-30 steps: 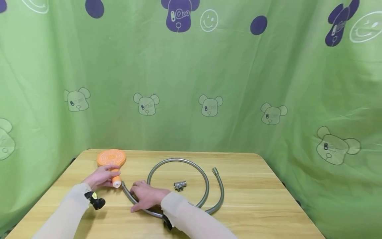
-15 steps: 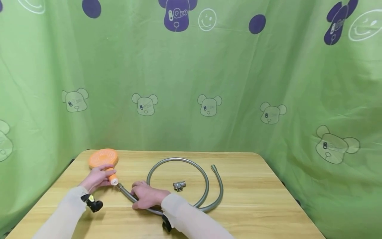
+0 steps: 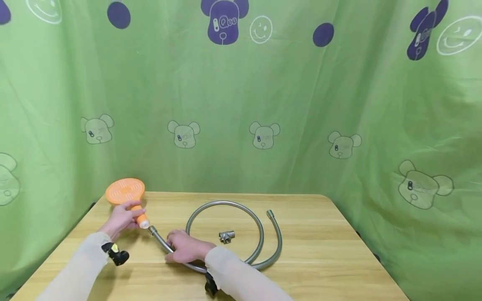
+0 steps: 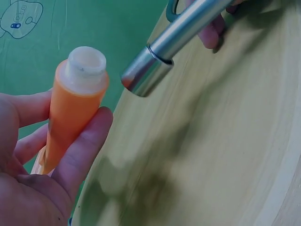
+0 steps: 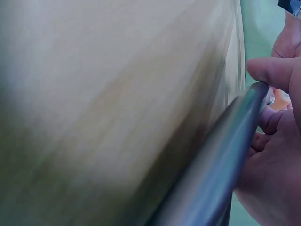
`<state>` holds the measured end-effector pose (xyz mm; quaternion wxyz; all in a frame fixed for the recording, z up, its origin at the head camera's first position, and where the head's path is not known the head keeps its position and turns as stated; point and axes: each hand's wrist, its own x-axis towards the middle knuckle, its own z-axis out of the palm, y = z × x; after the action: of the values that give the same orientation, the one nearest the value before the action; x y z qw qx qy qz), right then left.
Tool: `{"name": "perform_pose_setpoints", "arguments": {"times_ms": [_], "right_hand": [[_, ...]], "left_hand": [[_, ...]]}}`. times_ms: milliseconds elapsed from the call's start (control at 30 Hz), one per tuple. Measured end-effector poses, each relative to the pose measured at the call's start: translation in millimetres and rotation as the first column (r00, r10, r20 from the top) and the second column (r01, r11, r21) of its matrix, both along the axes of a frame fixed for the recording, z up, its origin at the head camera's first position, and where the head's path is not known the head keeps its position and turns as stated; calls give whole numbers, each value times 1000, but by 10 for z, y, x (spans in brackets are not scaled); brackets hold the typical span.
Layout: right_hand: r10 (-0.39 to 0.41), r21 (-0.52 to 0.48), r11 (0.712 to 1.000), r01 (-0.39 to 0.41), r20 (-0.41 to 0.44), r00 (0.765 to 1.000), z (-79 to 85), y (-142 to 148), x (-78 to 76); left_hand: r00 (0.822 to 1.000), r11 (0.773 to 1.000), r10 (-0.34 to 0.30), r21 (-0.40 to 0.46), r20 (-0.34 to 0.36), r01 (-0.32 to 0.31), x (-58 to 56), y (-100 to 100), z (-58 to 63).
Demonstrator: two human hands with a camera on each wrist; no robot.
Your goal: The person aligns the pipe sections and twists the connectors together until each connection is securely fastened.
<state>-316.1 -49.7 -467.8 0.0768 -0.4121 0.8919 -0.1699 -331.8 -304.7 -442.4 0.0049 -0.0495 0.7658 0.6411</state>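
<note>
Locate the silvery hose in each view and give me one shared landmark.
Head: silvery hose, lower middle, looped, partly covered by the right hand.
Left wrist: upper middle, slanting from the top edge down-left to its end fitting.
Right wrist: blurred band from the bottom edge up-right to that hand.
Shared landmark: wooden tabletop.

A small, silvery tee-shaped metal fitting (image 3: 226,237) lies to the right of the right hand (image 3: 187,246), well apart from the left hand (image 3: 121,219). Beneath both spreads a pale wood-grain desk (image 3: 320,251). Beyond them hangs a creased green curtain (image 3: 226,83), printed with outlined bear heads (image 3: 184,141) and, higher above the hands, purple bears (image 3: 223,31), purple ovals (image 3: 323,34) and white winking smileys (image 3: 261,29).
</note>
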Motion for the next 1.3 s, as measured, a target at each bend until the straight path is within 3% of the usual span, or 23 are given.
{"name": "perform_pose_setpoints", "arguments": {"times_ms": [233, 567, 900, 1300], "right_hand": [[27, -70, 997, -27, -9, 1000, -70, 31, -21], [-2, -177, 984, 9, 41, 999, -31, -5, -27], [-56, -197, 978, 63, 41, 998, -34, -19, 10], [-102, -292, 945, 151, 176, 979, 3, -77, 2]], "left_hand": [[999, 999, 36, -32, -22, -37, 32, 16, 19], [997, 995, 60, -75, -53, -63, 45, 19, 52], [996, 994, 65, -80, -54, -69, 60, 55, 18], [996, 993, 76, -86, -37, -79, 56, 14, 55]]}}
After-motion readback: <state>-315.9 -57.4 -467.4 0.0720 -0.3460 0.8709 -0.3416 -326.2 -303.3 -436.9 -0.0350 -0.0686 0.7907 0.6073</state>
